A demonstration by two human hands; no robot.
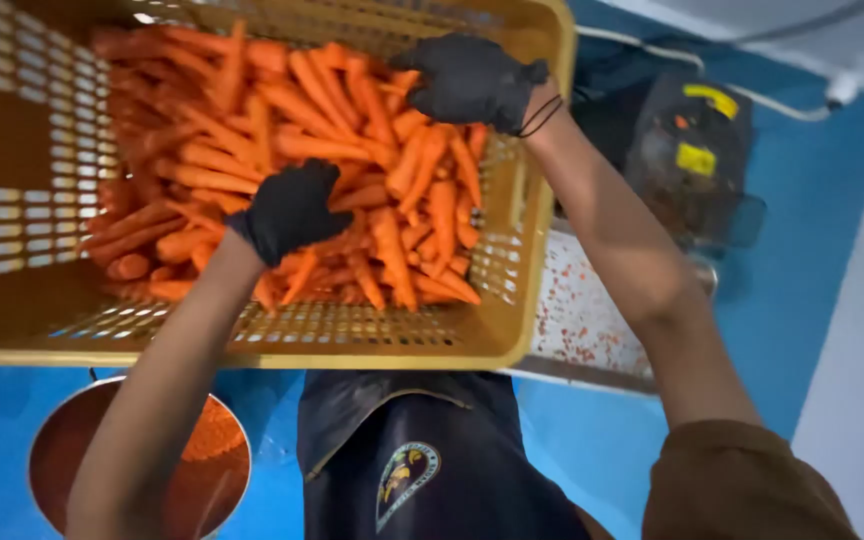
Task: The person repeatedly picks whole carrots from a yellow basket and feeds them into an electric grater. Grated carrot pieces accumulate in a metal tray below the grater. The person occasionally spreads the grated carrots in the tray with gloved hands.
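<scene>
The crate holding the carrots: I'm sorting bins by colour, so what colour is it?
Yellow crate, seen in the head view.

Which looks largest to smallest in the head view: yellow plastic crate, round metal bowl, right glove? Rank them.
1. Yellow plastic crate, by far the largest.
2. Round metal bowl, partly cut off by the frame.
3. Black glove on the right hand.
Differing distances from the camera make true sizes unsure.

One yellow crate (512, 200) – carrots (352, 150) heaped beyond counting; two gloved hands, one metal bowl (62, 440), one dark machine (687, 150).
</scene>
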